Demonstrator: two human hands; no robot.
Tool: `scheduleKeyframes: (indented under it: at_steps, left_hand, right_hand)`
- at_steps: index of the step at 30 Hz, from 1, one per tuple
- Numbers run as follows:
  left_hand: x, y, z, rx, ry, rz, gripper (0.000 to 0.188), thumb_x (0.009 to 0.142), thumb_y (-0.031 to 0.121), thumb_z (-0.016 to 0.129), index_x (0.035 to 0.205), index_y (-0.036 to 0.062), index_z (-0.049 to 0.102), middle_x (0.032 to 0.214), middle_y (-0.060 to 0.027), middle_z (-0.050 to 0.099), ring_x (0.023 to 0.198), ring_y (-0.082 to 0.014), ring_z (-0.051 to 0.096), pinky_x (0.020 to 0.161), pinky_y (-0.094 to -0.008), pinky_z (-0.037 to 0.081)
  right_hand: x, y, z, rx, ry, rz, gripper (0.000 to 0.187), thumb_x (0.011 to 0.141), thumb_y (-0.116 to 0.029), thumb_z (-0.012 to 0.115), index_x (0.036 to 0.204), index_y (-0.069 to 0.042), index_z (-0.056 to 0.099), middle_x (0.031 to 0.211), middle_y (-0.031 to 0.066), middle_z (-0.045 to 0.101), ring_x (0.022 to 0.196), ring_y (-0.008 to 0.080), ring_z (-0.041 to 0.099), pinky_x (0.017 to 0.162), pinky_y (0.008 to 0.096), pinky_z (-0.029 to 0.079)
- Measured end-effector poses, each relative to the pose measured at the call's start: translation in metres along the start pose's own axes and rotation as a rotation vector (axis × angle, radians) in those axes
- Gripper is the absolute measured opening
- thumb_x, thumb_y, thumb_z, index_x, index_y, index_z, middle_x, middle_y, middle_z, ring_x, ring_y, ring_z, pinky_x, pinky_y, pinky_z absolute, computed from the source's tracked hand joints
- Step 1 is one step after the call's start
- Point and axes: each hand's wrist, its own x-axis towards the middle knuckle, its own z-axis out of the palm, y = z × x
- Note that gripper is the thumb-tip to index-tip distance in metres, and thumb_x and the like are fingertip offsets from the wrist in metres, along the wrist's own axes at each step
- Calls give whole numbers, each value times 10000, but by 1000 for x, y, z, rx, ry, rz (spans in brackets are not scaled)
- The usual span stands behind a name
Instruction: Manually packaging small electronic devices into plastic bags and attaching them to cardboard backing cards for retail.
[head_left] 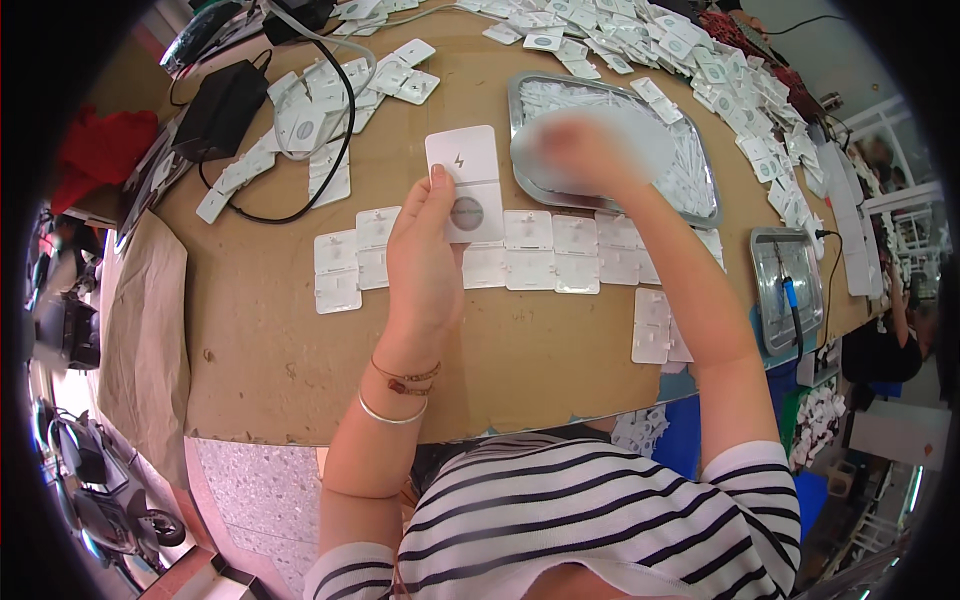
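My left hand (pixel 422 235) is closed on a white folding plastic case (pixel 462 160), held upright with thumb in front. A small lightning mark shows on its upper half and a round grey disc on its lower half. To the right, my right hand (pixel 590 155) reaches over a metal tray (pixel 712 200) full of small white strips (pixel 690 165). A blur covers its fingers, so their grip is hidden. Below the held case, a row of opened white cases (pixel 528 250) lies on the brown table covering (pixel 300 370).
Loose white cases (pixel 690 45) are heaped along the far right. More cases lie near a black power adapter (pixel 220 105) with a looped cable at the far left. A smaller metal tray (pixel 770 250) at the right holds a blue-handled tool (pixel 790 292) with a cord.
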Motion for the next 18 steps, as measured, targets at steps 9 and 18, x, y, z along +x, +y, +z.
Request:
scheduleKeyframes:
  at_steps: [9, 18]
  left_hand:
    - [-4, -5, 6, 100, -84, -129, 320, 913, 339, 545, 1056, 53, 547, 1066, -79, 583, 931, -139, 566, 824, -300, 442]
    - [-12, -14, 19, -12, -313, -41, 467, 883, 360, 589, 1146, -14, 494, 1039, -48, 579, 949, -110, 521, 868, -265, 392]
  right_hand:
    - [-55, -31, -24, 712, -3, -28, 170, 848, -103, 626, 972, 12, 617, 870, 63, 641, 762, 121, 612, 690, 235, 484]
    - [-96, -52, -21, 290, 248, -273, 167, 825, -68, 642, 980, -17, 674, 883, 68, 669, 768, 129, 627, 679, 243, 496]
